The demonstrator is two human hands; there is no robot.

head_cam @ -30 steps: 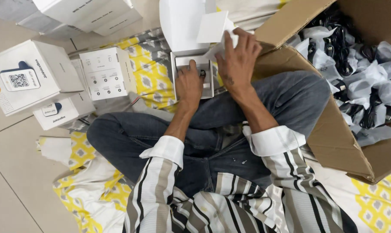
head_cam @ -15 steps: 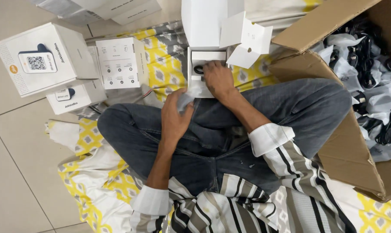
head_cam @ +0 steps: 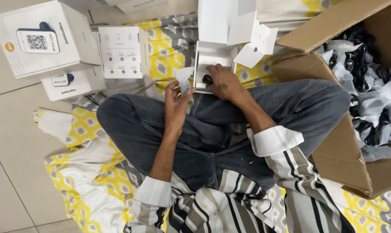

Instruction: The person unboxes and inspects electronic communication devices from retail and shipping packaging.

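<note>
The left hand (head_cam: 177, 101) pinches a small clear wrapper (head_cam: 183, 77) between thumb and fingertips, raised just beside the open white box (head_cam: 210, 60). The right hand (head_cam: 224, 83) rests on the box's inner tray, fingers curled over a small dark part (head_cam: 207, 79) seated there — whether it grips that part or only presses on it I cannot tell. The box sits on the cloth (head_cam: 165, 51) against the person's shins, its lid and loose card flaps (head_cam: 256, 41) standing up behind; a push from the right hand could tip the light cardboard or fold a flap into the tray, and the thin, slippery film could slide from so slight a pinch. The box is smooth matt card, square-edged; the big carton (head_cam: 333, 142) to the right is rough brown corrugate, full of crinkled bagged black pieces.
</note>
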